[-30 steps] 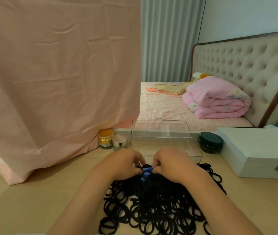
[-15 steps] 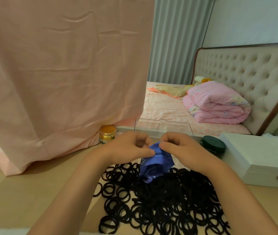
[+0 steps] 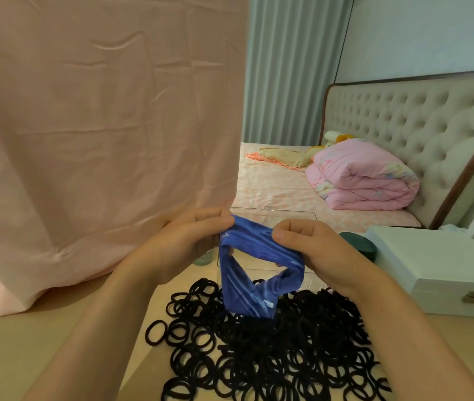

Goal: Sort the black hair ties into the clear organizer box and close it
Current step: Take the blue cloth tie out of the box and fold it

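Two hands, left (image 3: 183,244) and right (image 3: 311,250), pinch a glossy blue fabric band (image 3: 254,273) taut above heaped black hair ties (image 3: 273,357); bare worktop (image 3: 56,328) lies leftward.

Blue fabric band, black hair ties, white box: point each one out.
blue fabric band (image 3: 254,240), head view, upper stretched strip.
black hair ties (image 3: 273,357), head view, middle of the pile.
white box (image 3: 444,256), head view, lid top.
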`<state>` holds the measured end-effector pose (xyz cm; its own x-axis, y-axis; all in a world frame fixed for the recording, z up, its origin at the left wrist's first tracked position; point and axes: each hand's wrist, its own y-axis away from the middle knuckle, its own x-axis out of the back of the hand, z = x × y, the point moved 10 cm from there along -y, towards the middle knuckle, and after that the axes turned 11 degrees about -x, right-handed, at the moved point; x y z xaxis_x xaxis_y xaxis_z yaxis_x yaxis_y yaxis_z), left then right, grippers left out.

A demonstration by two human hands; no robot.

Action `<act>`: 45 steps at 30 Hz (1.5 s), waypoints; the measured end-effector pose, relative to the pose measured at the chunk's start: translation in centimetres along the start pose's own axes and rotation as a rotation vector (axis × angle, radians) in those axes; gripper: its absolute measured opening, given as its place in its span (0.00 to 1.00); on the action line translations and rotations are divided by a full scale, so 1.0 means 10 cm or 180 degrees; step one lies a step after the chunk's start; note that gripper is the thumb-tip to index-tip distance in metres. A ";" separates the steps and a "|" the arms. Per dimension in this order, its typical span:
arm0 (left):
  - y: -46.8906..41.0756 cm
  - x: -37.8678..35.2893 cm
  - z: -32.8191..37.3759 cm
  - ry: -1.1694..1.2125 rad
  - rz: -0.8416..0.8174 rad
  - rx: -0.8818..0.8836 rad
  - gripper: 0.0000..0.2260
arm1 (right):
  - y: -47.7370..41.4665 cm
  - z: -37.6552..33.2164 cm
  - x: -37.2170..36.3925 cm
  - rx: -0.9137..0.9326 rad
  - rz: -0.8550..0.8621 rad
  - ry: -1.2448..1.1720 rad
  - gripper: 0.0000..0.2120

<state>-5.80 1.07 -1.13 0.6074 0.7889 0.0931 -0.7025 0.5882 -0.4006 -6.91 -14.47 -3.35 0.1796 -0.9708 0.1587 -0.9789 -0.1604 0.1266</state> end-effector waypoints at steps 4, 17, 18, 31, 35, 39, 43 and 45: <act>-0.06 0.07 0.04 0.0381 0.0425 -0.0054 0.06 | 0.00 -0.07 0.14 0.0125 0.0673 0.0506 0.10; -0.03 0.19 0.31 -0.0276 0.1539 -0.0234 0.05 | 0.06 -0.24 -0.15 0.0624 0.0729 -0.0080 0.06; -0.02 0.21 0.31 -0.0246 0.1593 -0.0228 0.05 | 0.05 -0.22 -0.24 0.0539 0.0481 -0.0082 0.06; 0.12 0.66 0.03 0.0123 0.2546 -0.0050 0.04 | 0.03 0.13 -0.46 -0.0384 -0.0773 -0.0933 0.15; 0.15 0.73 -0.14 0.0034 0.2507 0.0254 0.05 | 0.11 0.23 -0.57 -0.0603 -0.1349 -0.0818 0.16; 0.03 0.42 -0.25 0.0111 0.1420 0.0666 0.09 | 0.10 0.00 -0.46 -0.0085 -0.1435 -0.1407 0.21; 0.05 0.24 -0.22 -0.0845 0.0682 0.1064 0.09 | 0.15 -0.25 -0.30 0.0254 -0.0930 -0.1443 0.21; 0.04 0.33 -0.10 -0.1812 0.0811 0.0983 0.11 | 0.21 -0.32 -0.25 0.0250 -0.0697 -0.1412 0.15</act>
<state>-3.78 3.73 -1.89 0.1800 0.8300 0.5280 -0.9219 0.3296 -0.2037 -9.05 -11.83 -0.32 0.3396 -0.8923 -0.2973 -0.9303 -0.3652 0.0335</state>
